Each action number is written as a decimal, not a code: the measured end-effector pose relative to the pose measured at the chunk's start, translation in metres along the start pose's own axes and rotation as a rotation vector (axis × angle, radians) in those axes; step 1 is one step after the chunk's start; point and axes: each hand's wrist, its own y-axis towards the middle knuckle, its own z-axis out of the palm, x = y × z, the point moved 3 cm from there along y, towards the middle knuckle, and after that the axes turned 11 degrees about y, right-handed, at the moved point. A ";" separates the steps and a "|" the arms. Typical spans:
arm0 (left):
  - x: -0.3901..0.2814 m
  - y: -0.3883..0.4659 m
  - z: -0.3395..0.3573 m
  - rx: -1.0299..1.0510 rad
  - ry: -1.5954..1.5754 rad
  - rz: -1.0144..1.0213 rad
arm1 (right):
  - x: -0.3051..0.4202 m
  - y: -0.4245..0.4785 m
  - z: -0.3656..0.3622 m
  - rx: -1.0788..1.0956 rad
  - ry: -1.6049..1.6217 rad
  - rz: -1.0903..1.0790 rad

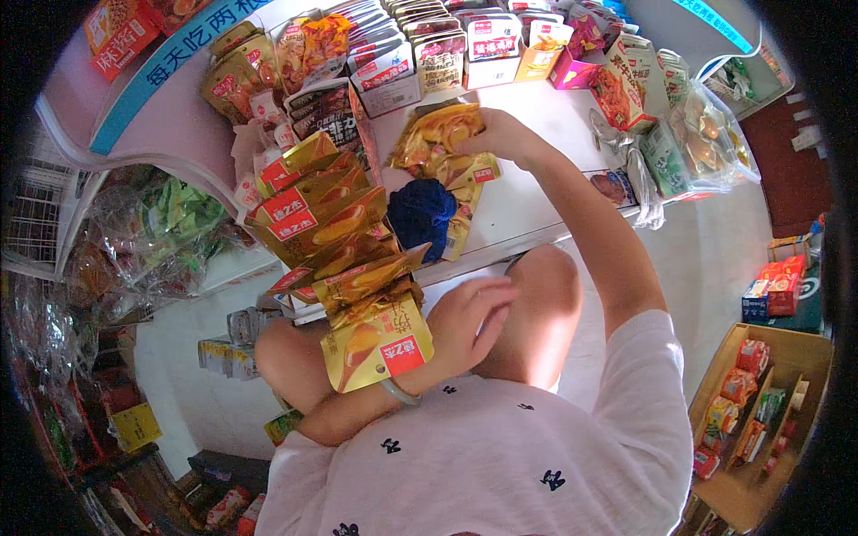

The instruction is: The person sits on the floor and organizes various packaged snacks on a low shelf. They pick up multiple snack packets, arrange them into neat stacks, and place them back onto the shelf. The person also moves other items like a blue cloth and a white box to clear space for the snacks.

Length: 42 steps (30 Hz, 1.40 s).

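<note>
My right hand [499,139] grips the right edge of glossy orange-and-gold snack packets [439,134] above the white shelf [523,201]. Just below them, a crumpled dark blue cloth [422,213] lies partly over another gold packet [464,228]. My left hand [472,321], slightly blurred and with a bangle at the wrist, hangs over my lap with its fingers apart and nothing seen in it. Beside it, a long row of gold sauce packets [348,214] leans down from the shelf; the nearest gold packet [379,345] overlaps my left forearm.
Boxes of snack packets [493,50] line the shelf's back. At its right end stand a clear bag of packaged food [704,134] and a grey plastic bag [643,181]. Plastic-wrapped goods [147,234] sit at left. A wooden rack [757,415] stands at lower right.
</note>
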 end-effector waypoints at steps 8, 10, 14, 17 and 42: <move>0.029 0.022 0.024 -0.009 -1.645 -0.624 | 0.050 -0.135 -0.032 -0.161 0.063 -0.423; 0.028 0.028 0.025 -0.058 -1.981 -0.690 | 0.069 -0.176 -0.034 0.029 -0.136 -0.611; 0.005 0.038 0.021 0.295 -2.086 -0.702 | 0.086 -0.233 -0.023 0.269 -0.452 -0.656; 0.029 0.015 0.045 0.364 -1.775 -0.705 | 0.095 -0.250 -0.017 0.260 -0.591 -0.667; -0.002 0.017 0.018 0.125 -1.318 -0.840 | 0.095 -0.234 -0.022 0.864 -0.543 -0.081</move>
